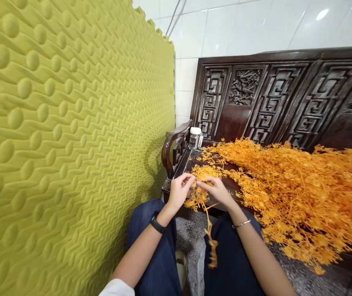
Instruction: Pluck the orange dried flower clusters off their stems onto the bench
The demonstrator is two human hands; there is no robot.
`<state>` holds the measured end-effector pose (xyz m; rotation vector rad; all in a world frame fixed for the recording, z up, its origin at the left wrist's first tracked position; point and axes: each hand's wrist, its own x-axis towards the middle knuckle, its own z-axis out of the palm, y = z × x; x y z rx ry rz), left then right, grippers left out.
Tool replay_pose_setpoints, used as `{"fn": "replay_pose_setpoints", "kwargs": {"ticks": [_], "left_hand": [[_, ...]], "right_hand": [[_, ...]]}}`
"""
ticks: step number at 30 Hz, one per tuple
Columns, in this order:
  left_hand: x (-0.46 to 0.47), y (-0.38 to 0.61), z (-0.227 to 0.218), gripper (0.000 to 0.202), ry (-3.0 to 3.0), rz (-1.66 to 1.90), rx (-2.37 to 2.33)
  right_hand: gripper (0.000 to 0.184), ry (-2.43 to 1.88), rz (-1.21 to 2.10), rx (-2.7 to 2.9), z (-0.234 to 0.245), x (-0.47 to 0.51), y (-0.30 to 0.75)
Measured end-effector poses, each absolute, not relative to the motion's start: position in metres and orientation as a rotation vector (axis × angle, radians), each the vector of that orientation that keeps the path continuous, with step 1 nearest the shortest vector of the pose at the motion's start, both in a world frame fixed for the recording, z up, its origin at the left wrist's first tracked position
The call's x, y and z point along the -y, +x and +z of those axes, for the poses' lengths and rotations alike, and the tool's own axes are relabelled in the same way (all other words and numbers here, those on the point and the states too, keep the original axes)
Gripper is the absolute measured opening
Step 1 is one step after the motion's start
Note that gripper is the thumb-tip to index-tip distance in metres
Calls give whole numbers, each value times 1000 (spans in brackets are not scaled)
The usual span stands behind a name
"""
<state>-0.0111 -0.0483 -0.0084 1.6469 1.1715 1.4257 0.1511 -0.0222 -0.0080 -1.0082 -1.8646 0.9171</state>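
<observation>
My left hand [180, 190] and my right hand [215, 190] meet over the near edge of a dark wooden bench [176, 170], both pinched on an orange plastic flower sprig [201, 197]. Its stem hangs down between my knees to about [212, 246]. A small loose bunch of orange sprigs [205, 170] lies just beyond my fingers. A large heap of the same orange sprigs [302, 193] covers the bench seat to my right. A black band is on my left wrist, a thin bracelet on my right.
A yellow-green textured foam mattress [65, 144] stands upright, filling the left side. A small clear jar with a white lid [194, 137] sits at the bench's back corner by the armrest [171, 144]. Carved bench back [280, 98], white tiled wall behind, speckled floor below.
</observation>
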Motion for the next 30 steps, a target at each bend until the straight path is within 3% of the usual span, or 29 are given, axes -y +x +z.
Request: {"fn": "replay_pose_setpoints", "kwargs": {"ticks": [8,11,14,17,21,26,30], "left_hand": [[57,-19,-11,24,2269,834,-1110],[58,-27,-6,23,2287,783,-1089],[48,-48,3,22,1958,985,-1067],[32,-79,10,23,1510,1434,-1188],[16,-109,10,15,462,2225,-1235],[12,-114,6,25,620,2207,-1037],[11,-117,2,22,278,2326,-1117]], "right_hand": [[38,-1127,683,1863,-12,11,168],[40,-1123,607,1925,-13,12,163],[41,-1130,562,1972,-15,13,161],[40,-1132,542,2005,-16,12,160],[39,-1130,549,2018,-18,12,159],[37,-1138,569,2014,-19,12,156],[34,-1136,577,2017,-20,12,154]]}}
